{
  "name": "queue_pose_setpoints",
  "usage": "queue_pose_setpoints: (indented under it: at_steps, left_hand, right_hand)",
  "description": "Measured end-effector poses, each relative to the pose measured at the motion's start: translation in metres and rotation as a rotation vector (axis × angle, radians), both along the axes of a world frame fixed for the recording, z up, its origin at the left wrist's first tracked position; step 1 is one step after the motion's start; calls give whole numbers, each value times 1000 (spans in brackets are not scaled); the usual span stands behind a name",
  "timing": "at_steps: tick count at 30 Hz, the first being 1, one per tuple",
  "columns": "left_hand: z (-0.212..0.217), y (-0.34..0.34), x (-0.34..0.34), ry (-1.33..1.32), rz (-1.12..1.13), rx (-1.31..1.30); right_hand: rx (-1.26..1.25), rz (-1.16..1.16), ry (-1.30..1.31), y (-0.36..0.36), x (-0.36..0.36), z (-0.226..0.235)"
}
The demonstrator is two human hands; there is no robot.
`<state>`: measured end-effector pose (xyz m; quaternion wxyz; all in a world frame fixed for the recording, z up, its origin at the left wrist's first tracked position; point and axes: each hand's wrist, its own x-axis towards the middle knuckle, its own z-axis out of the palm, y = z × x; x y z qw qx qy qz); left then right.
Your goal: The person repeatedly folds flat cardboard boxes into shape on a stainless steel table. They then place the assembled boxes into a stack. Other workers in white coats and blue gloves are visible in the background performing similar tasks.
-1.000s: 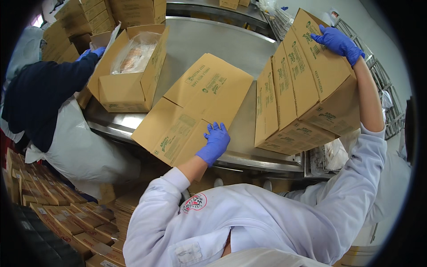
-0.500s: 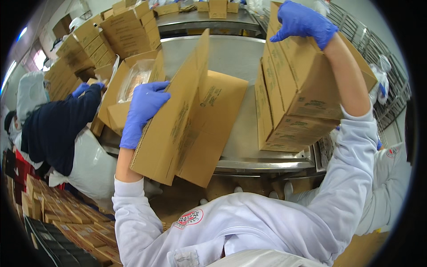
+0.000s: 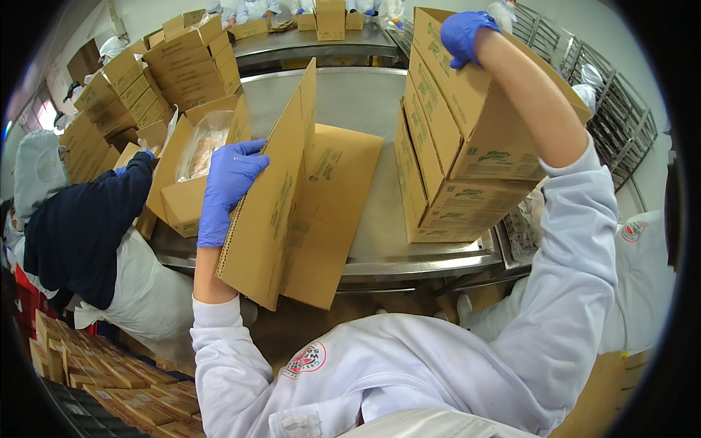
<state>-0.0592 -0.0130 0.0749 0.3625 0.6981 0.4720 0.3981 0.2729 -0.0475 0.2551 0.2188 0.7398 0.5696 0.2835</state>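
My left hand (image 3: 232,191), in a blue glove, is closed on the near left edge of a partly unfolded brown cardboard box (image 3: 332,212). The box stands tilted over the steel table's front edge, its panels angled apart. Farther right, my right hand (image 3: 467,38), also gloved in blue, is curled over the upper edge of the top cardboard box (image 3: 504,139) in a stack. Its fingertips are partly hidden. Below that, more boxes (image 3: 467,204) are piled on the table. Left of my left hand is an open box (image 3: 175,204) holding a clear plastic bag of food (image 3: 204,142).
The steel table (image 3: 394,252) runs under the boxes. At my left a co-worker in a dark top (image 3: 87,219) reaches toward boxes. Stacked cartons (image 3: 190,66) stand far left, wire racks (image 3: 621,124) far right. Another person in white (image 3: 639,285) is close on the right.
My right hand's fingers have curled in over the top box's edge; before, the thumb stood apart. My left hand keeps its grip. The view has shifted, showing more of the far table and people there.
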Motion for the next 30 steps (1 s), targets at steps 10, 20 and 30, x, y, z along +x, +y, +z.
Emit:
queue_pose_setpoints:
  at_steps: [10,20,30]
  left_hand:
    - [-3,4,-4,-105,-66,-37]
    - [-6,-1,0,-108,-36,-20]
    - [-9,-3,3,-22,4,28]
  right_hand:
    - [-37,-99,-222,3,-52,-20]
    - [-20,-76,-193,13,-48,-18]
    - [-29,32,-104,24,-42,-14]
